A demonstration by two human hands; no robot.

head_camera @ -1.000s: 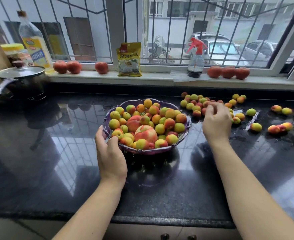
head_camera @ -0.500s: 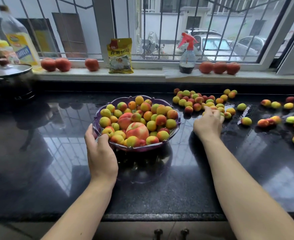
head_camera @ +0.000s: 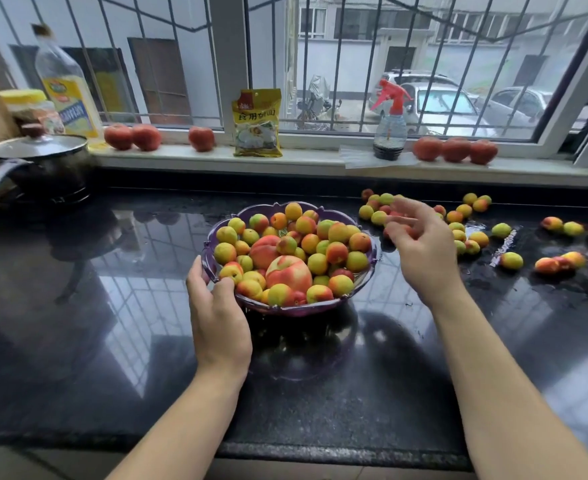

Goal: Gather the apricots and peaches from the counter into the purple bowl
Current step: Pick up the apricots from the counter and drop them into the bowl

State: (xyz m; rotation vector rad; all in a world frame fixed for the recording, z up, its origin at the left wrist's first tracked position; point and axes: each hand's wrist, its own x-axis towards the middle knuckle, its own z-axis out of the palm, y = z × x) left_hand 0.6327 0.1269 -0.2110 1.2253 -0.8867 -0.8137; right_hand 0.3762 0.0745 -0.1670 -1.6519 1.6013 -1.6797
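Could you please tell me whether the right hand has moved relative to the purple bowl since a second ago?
Yes. The right hand has lifted off the loose apricots on the counter and come back toward the purple bowl, its fingers now spread beside the right rim.

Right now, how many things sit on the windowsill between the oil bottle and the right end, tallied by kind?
On the windowsill:
Red round fruits: 6 (3 left, 3 right)
Yellow packet: 1
Spray bottle with a red trigger: 1
Total: 8
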